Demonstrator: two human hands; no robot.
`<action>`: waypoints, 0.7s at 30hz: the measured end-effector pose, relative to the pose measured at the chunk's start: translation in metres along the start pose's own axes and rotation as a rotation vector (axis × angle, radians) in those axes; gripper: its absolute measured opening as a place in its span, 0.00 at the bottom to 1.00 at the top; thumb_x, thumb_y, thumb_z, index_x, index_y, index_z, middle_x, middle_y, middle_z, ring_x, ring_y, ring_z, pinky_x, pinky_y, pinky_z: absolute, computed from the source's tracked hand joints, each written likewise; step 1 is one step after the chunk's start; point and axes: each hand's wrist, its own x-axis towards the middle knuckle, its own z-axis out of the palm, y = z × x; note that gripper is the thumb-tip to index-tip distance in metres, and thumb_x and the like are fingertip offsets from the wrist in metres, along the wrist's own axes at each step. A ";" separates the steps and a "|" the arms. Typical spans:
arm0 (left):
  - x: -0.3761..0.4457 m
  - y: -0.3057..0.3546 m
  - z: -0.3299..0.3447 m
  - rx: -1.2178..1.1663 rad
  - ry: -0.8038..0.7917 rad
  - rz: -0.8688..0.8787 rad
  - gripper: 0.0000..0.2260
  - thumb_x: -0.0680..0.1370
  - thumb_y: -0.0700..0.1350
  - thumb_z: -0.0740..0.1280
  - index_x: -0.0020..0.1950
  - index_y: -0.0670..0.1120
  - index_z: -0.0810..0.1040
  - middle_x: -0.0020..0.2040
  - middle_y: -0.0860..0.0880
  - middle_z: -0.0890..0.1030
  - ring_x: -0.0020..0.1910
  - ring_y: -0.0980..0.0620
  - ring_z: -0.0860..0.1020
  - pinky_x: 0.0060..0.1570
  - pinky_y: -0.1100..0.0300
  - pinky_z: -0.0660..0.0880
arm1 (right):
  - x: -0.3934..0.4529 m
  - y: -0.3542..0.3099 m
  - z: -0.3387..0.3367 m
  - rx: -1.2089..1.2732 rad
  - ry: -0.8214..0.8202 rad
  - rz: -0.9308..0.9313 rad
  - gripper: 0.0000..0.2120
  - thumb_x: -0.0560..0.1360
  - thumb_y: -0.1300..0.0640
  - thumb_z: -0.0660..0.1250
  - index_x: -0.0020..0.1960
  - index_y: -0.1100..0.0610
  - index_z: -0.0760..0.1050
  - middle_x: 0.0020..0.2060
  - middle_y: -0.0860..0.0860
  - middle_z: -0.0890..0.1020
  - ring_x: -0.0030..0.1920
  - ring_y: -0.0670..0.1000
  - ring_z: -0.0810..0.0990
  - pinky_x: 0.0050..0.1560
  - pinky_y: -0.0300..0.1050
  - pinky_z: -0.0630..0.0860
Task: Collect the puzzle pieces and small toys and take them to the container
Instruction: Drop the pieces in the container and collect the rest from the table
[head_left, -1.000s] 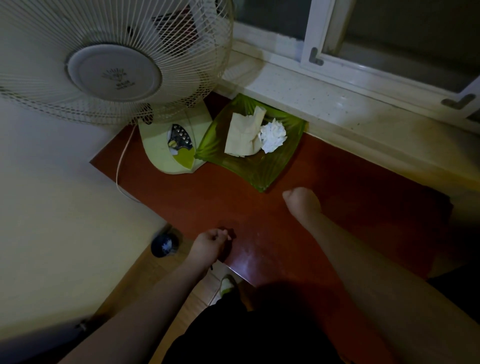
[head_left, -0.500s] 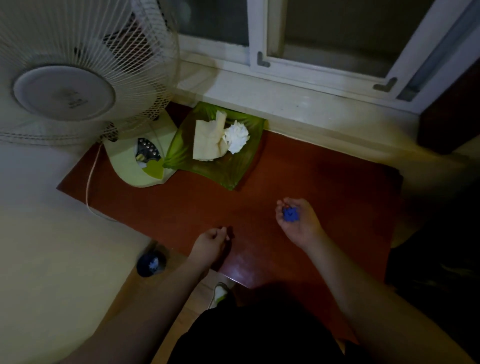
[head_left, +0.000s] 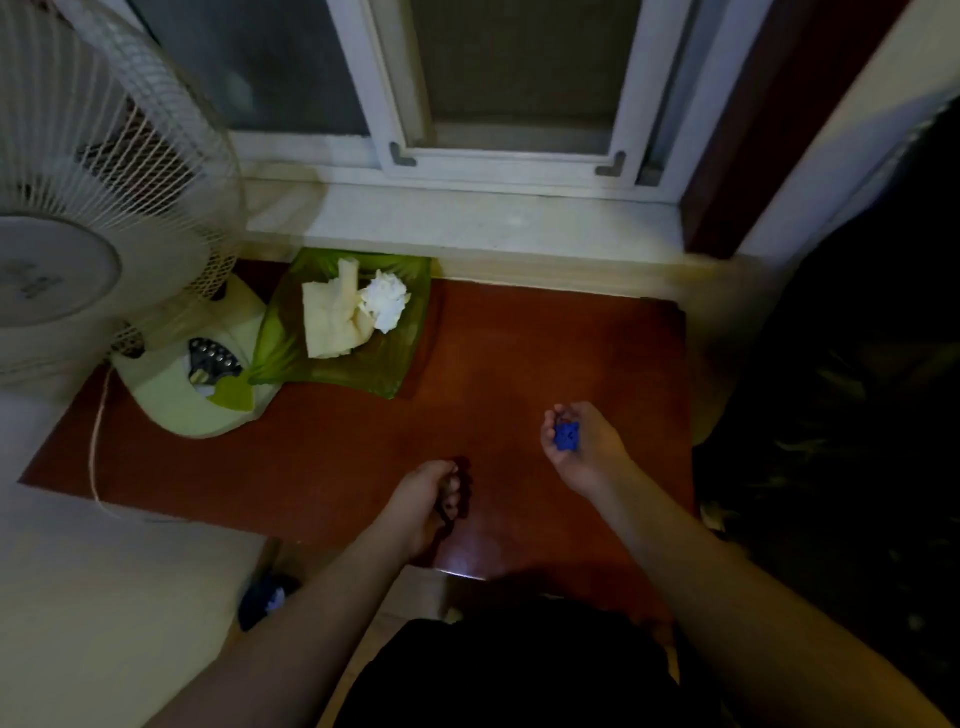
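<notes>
My right hand (head_left: 589, 457) hovers palm up over the right part of the red-brown table (head_left: 519, 358). Its fingers are cupped around small blue puzzle pieces (head_left: 566, 435). My left hand (head_left: 423, 501) is near the table's front edge, fingers curled into a fist just above the surface. Whether anything is inside that fist is hidden. A small dark blue object (head_left: 265, 603) lies on the floor below the table's front left corner. No container for the pieces is in view.
A green glass plate (head_left: 332, 379) with folded paper and a crumpled tissue (head_left: 384, 304) sits at the table's back left. A white fan (head_left: 104, 234) stands beside it, its cord (head_left: 96, 457) trailing off the table's left edge. The window sill (head_left: 493, 218) runs behind.
My right hand has turned from a fist to palm up, showing the blue pieces, and drifted right. The left hand has stayed by the front edge. The view has tilted up towards the window.
</notes>
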 end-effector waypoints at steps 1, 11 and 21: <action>-0.002 0.002 0.002 0.036 -0.025 -0.004 0.05 0.79 0.42 0.61 0.43 0.46 0.73 0.29 0.51 0.71 0.26 0.55 0.67 0.27 0.62 0.64 | -0.006 -0.001 -0.003 0.031 -0.011 -0.004 0.10 0.79 0.63 0.58 0.40 0.60 0.71 0.38 0.55 0.74 0.37 0.50 0.74 0.37 0.39 0.71; -0.019 0.021 0.008 0.259 -0.301 0.049 0.18 0.73 0.28 0.58 0.57 0.46 0.73 0.46 0.45 0.73 0.39 0.51 0.71 0.36 0.60 0.67 | -0.061 0.015 -0.046 0.222 0.037 -0.192 0.03 0.82 0.60 0.57 0.53 0.58 0.69 0.45 0.57 0.73 0.40 0.54 0.73 0.39 0.47 0.74; -0.044 -0.005 0.026 0.498 -0.652 0.124 0.08 0.82 0.37 0.58 0.58 0.40 0.73 0.46 0.44 0.79 0.43 0.49 0.77 0.44 0.58 0.72 | -0.132 0.062 -0.130 0.408 0.029 -0.397 0.08 0.79 0.62 0.55 0.42 0.59 0.66 0.35 0.56 0.71 0.33 0.51 0.71 0.38 0.43 0.68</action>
